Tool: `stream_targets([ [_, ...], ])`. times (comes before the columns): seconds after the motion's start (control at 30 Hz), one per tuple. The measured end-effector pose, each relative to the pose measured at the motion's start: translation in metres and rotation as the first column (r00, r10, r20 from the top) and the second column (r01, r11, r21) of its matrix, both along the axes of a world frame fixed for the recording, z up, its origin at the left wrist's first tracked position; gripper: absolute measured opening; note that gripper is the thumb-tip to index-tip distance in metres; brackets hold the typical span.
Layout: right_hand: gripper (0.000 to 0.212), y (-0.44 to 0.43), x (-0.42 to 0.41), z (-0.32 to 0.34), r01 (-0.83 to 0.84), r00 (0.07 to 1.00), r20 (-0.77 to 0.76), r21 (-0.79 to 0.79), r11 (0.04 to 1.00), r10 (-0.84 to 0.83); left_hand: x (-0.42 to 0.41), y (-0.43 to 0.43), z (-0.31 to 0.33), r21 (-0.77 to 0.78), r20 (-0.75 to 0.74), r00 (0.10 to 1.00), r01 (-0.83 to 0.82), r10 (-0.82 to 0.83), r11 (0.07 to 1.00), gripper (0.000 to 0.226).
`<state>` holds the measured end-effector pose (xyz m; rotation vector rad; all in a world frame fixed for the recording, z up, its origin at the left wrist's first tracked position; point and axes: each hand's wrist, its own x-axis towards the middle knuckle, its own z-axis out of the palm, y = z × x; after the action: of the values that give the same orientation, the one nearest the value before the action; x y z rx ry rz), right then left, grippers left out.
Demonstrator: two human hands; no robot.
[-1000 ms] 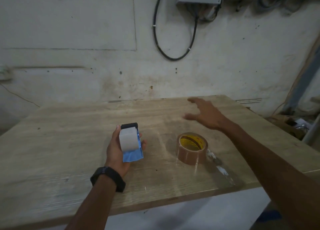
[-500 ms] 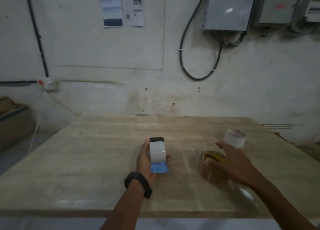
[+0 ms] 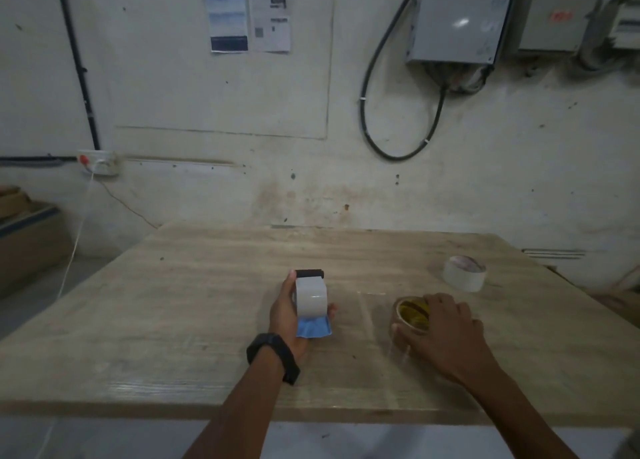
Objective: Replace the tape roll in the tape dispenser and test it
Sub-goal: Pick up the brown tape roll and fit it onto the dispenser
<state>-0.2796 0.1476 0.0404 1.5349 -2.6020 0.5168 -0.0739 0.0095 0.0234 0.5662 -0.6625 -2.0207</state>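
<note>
Left hand [image 3: 289, 315] wrapped round tape dispenser [image 3: 311, 303] w/ white roll; right hand [image 3: 441, 332] closing on brown roll [image 3: 408, 315].

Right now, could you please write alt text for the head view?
A left hand holds a blue tape dispenser; the right hand rests on a brown tape roll on a wooden table. A pale roll lies behind.
</note>
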Motion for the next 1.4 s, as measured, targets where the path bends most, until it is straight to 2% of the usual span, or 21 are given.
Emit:
stream_targets([
  [0.1, 0.083, 0.0, 0.007, -0.011, 0.01, 0.999, -0.046, -0.058, 0.998, -0.013, 0.0, 0.001, 0.0, -0.004, -0.004, 1.0, 0.007, -0.007, 1.0, 0.045],
  [0.27, 0.083, 0.003, 0.01, -0.02, 0.006, 1.0, 0.002, -0.19, 0.982, -0.006, 0.0, 0.0, -0.001, -0.009, -0.02, 1.0, 0.012, -0.012, 1.0, 0.052],
  [0.63, 0.091, 0.007, 0.015, -0.019, 0.005, 0.986, 0.161, -0.248, 0.969, 0.037, 0.0, -0.005, -0.005, 0.003, -0.015, 1.0, 0.021, -0.021, 1.0, 0.049],
  [0.93, 0.092, 0.006, 0.011, -0.021, 0.032, 0.963, 0.265, -0.294, 0.955, 0.049, 0.0, -0.009, -0.007, 0.01, -0.007, 1.0, 0.006, -0.006, 1.0, 0.067],
  [1.13, 0.086, 0.009, 0.01, -0.017, 0.045, 0.932, 0.353, -0.333, 0.942, 0.08, 0.0, -0.003, -0.002, -0.015, -0.014, 1.0, 0.02, -0.02, 1.0, 0.052],
  [1.23, 0.065, 0.008, 0.004, -0.011, 0.113, 0.868, 0.479, -0.442, 0.89, 0.128, 0.0, -0.002, -0.002, -0.023, 0.0, 1.0, 0.01, -0.01, 1.0, 0.048],
  [1.27, 0.065, 0.007, 0.003, -0.009, 0.142, 0.83, 0.537, -0.464, 0.875, 0.15, 0.0, -0.003, -0.002, -0.024, 0.007, 1.0, 0.007, -0.007, 1.0, 0.05],
  [1.3, 0.074, 0.006, 0.002, -0.007, 0.175, 0.785, 0.595, -0.476, 0.862, 0.169, 0.0, -0.004, -0.002, -0.021, 0.012, 1.0, 0.007, -0.007, 1.0, 0.052],
  [1.33, 0.083, 0.003, 0.001, -0.007, 0.215, 0.728, 0.658, -0.487, 0.847, 0.194, -0.001, -0.004, -0.003, -0.015, 0.013, 1.0, 0.005, -0.005, 1.0, 0.054],
  [1.4, 0.082, -0.006, 0.001, -0.01, 0.288, 0.552, 0.783, -0.501, 0.816, 0.286, -0.001, -0.003, -0.003, -0.019, 0.014, 1.0, -0.004, 0.004, 1.0, 0.054],
])
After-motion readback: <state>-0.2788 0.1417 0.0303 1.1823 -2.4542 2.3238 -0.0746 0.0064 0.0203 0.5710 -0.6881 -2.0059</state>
